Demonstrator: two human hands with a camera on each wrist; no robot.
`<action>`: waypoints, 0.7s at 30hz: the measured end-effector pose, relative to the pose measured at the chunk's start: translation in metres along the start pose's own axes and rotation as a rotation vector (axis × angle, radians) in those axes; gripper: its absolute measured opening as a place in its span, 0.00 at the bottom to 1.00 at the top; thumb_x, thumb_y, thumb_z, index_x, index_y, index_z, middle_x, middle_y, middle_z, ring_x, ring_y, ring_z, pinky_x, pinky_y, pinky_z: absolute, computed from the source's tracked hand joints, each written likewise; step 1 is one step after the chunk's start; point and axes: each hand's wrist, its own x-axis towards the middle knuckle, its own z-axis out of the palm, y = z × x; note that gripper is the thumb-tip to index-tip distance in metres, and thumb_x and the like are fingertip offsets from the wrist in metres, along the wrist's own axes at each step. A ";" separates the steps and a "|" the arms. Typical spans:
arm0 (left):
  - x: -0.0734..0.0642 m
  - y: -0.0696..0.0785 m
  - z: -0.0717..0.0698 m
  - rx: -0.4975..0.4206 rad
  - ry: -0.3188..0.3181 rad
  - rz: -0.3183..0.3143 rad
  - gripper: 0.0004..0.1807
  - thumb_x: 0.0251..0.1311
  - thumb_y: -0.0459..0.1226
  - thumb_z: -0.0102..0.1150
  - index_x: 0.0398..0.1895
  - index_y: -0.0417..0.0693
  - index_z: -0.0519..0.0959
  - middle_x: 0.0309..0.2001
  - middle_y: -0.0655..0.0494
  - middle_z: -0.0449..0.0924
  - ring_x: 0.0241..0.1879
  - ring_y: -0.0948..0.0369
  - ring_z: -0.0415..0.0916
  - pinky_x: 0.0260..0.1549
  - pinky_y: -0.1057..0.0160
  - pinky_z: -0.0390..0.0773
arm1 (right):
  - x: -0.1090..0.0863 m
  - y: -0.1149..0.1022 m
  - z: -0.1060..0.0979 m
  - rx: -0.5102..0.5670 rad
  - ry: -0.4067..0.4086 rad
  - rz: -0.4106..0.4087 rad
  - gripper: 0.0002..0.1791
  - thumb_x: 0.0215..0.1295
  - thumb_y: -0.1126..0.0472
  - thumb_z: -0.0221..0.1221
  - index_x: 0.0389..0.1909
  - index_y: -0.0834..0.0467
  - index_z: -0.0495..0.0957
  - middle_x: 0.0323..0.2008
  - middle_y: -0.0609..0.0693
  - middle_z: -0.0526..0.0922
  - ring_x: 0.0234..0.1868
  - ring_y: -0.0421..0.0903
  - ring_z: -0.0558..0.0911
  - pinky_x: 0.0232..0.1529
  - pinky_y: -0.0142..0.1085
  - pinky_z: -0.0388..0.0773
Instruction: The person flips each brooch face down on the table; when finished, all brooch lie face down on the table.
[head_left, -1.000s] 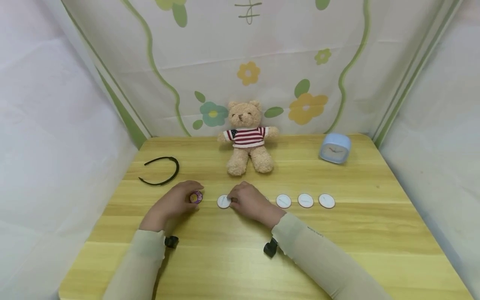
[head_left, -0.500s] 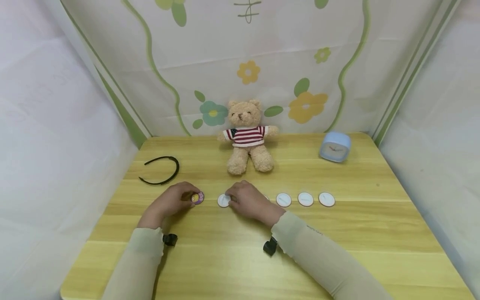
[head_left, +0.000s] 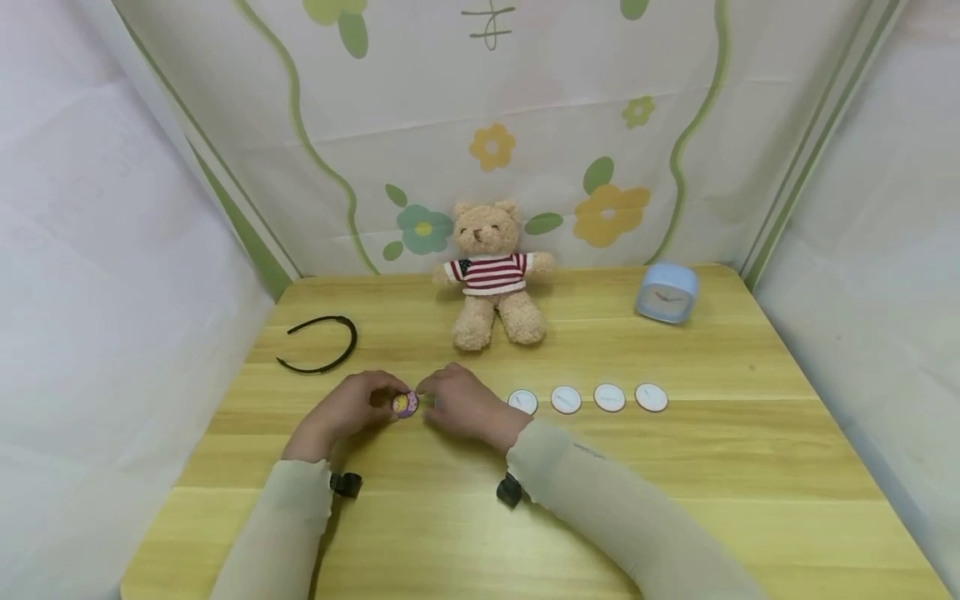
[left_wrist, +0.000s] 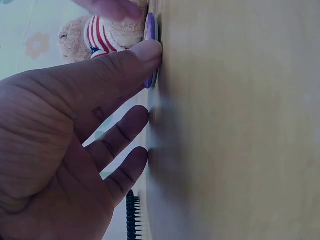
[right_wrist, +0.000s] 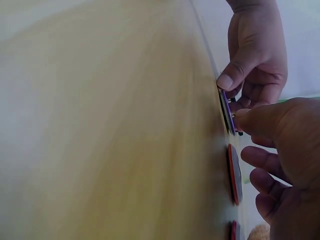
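A round purple badge (head_left: 405, 404) with a yellow cartoon picture lies at the left end of the row. My left hand (head_left: 348, 410) pinches its left side between thumb and forefinger. The left wrist view shows the badge (left_wrist: 149, 50) nearly edge-on, low over the wood, with the thumb on it and the other fingers loose. My right hand (head_left: 461, 404) is at the badge's right edge, thumb and forefinger slightly apart. Several white round badges (head_left: 522, 402) with reddish rims extend rightward. One red-rimmed badge (right_wrist: 235, 175) sits beneath my right hand, hidden from the head view.
A teddy bear (head_left: 491, 275) in a striped shirt sits at the table's back. A black headband (head_left: 352, 337) lies at the left. At the back right stands a blue clock (head_left: 667, 293). Fabric walls surround the wooden table (head_left: 450, 533).
My right hand has moved left from a white badge to the purple badge, uncovering another white badge behind it. The left hand has shifted the purple badge slightly right.
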 end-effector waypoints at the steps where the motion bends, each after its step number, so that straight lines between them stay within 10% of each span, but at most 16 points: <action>1: 0.000 -0.001 0.000 -0.003 -0.002 0.004 0.18 0.68 0.33 0.75 0.57 0.62 0.88 0.63 0.56 0.86 0.70 0.46 0.77 0.71 0.35 0.74 | 0.003 -0.003 0.001 -0.003 0.007 -0.006 0.20 0.74 0.53 0.68 0.64 0.50 0.87 0.60 0.44 0.89 0.58 0.45 0.83 0.67 0.39 0.76; 10: 0.003 -0.005 0.002 -0.014 -0.008 0.041 0.10 0.64 0.36 0.79 0.41 0.62 0.88 0.59 0.62 0.88 0.69 0.48 0.78 0.75 0.35 0.68 | 0.016 -0.018 0.013 -0.046 0.035 0.014 0.12 0.77 0.47 0.67 0.54 0.45 0.91 0.52 0.40 0.91 0.50 0.41 0.82 0.62 0.38 0.76; 21: -0.002 -0.010 -0.004 -0.040 -0.038 0.059 0.15 0.71 0.40 0.73 0.57 0.65 0.90 0.64 0.60 0.87 0.69 0.48 0.79 0.71 0.37 0.75 | 0.012 -0.015 0.013 -0.060 0.024 0.034 0.16 0.82 0.45 0.61 0.59 0.43 0.91 0.58 0.38 0.91 0.52 0.43 0.82 0.62 0.43 0.78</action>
